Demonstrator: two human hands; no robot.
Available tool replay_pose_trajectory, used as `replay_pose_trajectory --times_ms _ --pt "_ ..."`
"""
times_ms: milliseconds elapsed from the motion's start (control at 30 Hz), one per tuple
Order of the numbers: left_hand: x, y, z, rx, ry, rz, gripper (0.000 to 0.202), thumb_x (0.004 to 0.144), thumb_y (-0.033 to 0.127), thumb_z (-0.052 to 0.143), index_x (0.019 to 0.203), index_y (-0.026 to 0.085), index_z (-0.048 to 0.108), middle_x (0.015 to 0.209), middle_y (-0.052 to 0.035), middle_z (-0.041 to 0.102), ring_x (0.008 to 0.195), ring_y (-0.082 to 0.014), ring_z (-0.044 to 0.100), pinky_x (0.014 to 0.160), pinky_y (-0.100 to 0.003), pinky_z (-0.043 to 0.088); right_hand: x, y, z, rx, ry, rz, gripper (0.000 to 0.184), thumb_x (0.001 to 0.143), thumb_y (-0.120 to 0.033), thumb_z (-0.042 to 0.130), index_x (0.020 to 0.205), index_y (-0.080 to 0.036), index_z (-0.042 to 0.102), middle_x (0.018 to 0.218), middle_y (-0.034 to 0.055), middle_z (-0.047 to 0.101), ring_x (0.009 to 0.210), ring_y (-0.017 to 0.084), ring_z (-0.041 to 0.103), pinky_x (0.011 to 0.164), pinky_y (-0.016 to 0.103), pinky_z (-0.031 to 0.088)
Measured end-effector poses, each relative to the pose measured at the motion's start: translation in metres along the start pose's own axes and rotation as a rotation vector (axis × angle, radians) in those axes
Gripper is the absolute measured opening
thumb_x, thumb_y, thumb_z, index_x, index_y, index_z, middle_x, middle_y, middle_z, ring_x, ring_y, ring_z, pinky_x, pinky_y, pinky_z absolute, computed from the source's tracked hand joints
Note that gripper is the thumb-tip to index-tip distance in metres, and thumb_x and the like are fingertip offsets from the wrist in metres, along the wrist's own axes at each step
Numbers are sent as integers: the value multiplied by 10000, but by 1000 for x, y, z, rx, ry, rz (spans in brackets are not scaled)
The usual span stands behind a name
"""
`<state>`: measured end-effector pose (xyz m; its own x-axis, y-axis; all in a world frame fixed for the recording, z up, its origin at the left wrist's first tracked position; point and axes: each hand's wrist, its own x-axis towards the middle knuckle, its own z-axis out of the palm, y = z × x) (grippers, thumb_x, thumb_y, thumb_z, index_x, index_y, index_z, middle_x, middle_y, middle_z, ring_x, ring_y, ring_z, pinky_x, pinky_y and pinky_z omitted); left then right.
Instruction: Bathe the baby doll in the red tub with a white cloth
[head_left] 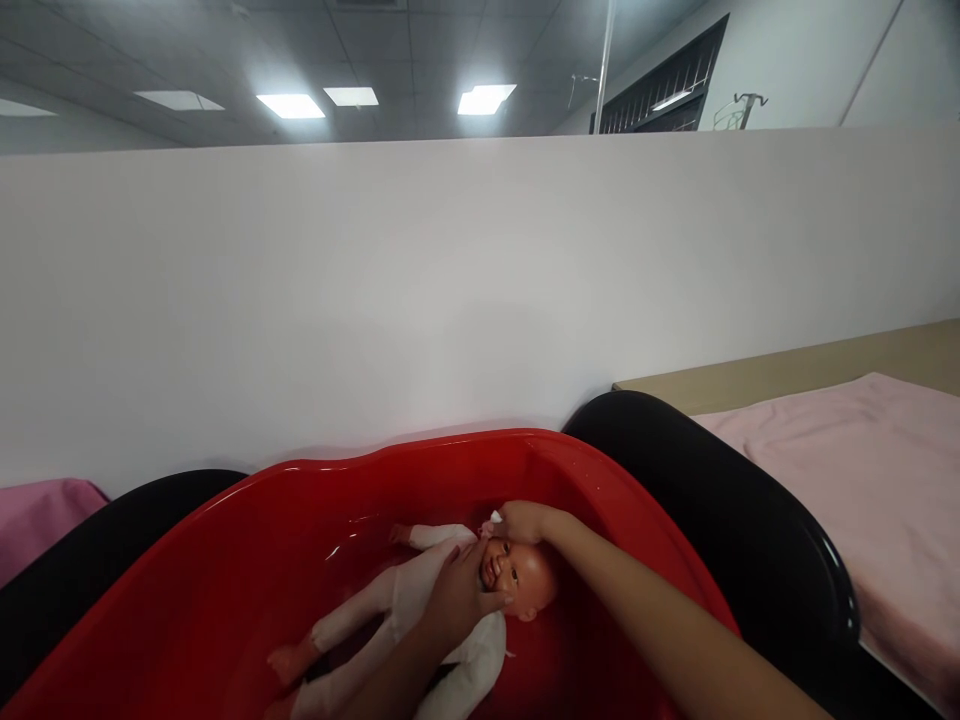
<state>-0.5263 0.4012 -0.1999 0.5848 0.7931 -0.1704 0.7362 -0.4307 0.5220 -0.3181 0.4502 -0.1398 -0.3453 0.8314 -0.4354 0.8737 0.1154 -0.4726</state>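
A baby doll (429, 578) in pale clothes lies on its back in a red tub (247, 560), its bald head to the right and bare feet to the lower left. My left hand (456, 592) rests on the doll's upper chest, thumb against its cheek, the other fingers stretched towards its neck. At the far side of the doll's head, my right hand (523, 521) bends down with its fingers closed around a small pink-and-white piece (491, 522) by the neck. What this piece is cannot be made out. My right forearm passes just right of the doll's head.
Black side panels (697, 490) flank the tub on both sides. A pale partition (375, 290) stands directly behind it. On the right is a surface covered with a pink sheet (840, 470); a pink cloth (49, 520) shows at the left edge.
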Motion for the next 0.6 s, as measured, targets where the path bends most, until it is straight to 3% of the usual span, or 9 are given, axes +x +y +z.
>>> replay_pose_trajectory --times_ms 167,333,467,600 --pt "-7 -1 -5 -254 43 20 672 767 501 799 1421 423 661 1450 47 729 1411 -311 614 1253 -418 444 1 1 3 -35 -12 42 396 1074 -455 582 1089 -147 831 1081 126 804 865 205 669 798 293 480" --pt "-7 -5 1 -231 54 12 652 729 445 856 1365 455 710 1425 70 736 1425 -319 601 1280 -385 405 -3 -9 1 49 -28 -54 473 1101 -541 512 1100 -173 810 1071 58 799 855 155 642 800 236 496" --pt "-5 -6 3 -227 11 -18 807 770 490 814 1548 449 603 1595 81 640 1551 -285 506 1344 -350 308 -8 -12 0 26 -1 -7 566 1077 -613 515 1068 -125 803 1051 123 794 855 202 659 828 302 525" --pt "-5 -3 1 -135 -3 -51 896 752 490 837 1603 495 558 1635 123 599 1607 -288 446 1370 -308 257 -13 -14 -4 10 -37 -15 433 1062 -531 587 1140 -166 807 1098 92 809 927 202 704 880 282 543"
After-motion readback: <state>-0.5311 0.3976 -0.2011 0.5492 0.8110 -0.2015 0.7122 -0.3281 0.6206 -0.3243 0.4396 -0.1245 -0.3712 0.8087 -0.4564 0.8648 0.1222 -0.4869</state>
